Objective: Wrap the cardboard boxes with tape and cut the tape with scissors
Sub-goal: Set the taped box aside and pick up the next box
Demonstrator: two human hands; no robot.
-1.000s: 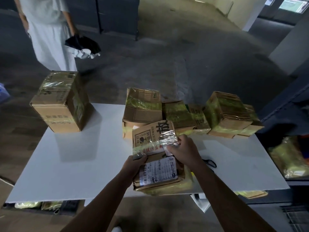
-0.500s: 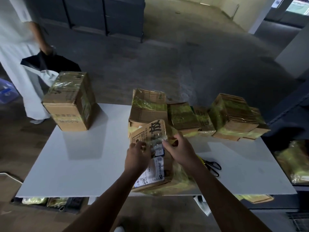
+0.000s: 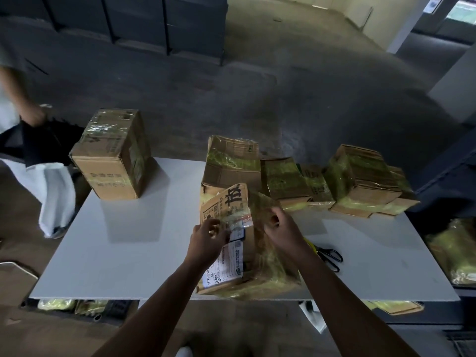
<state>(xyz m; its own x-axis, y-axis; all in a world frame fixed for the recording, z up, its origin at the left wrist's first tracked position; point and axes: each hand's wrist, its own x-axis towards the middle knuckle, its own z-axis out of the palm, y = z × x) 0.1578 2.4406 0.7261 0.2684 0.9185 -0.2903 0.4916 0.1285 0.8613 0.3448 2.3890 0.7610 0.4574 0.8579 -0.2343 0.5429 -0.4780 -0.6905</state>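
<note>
A cardboard box (image 3: pixel 247 256) with a white shipping label and shiny clear tape stands tilted at the near edge of the white table (image 3: pixel 123 253). My left hand (image 3: pixel 207 237) is on its upper left face, fingers curled and pinching the clear tape there. On the upper right side, my right hand (image 3: pixel 283 231) has its fingers curled over the box's taped edge. Black-handled scissors (image 3: pixel 331 256) lie on the table just right of my right forearm, with a bit of yellow tape (image 3: pixel 309 245) beside them. The tape roll is not visible.
A tall taped box (image 3: pixel 113 155) stands at the table's far left. Several taped boxes (image 3: pixel 360 176) line the back edge from centre to right. A person in white with a black bag (image 3: pixel 38 148) stands at the left. Yellow-wrapped parcels (image 3: pixel 453 253) lie to the right and under the table.
My left hand moved from the box's lower left side up to its taped top face. The box now stands more tilted. The person at the left has moved further left.
</note>
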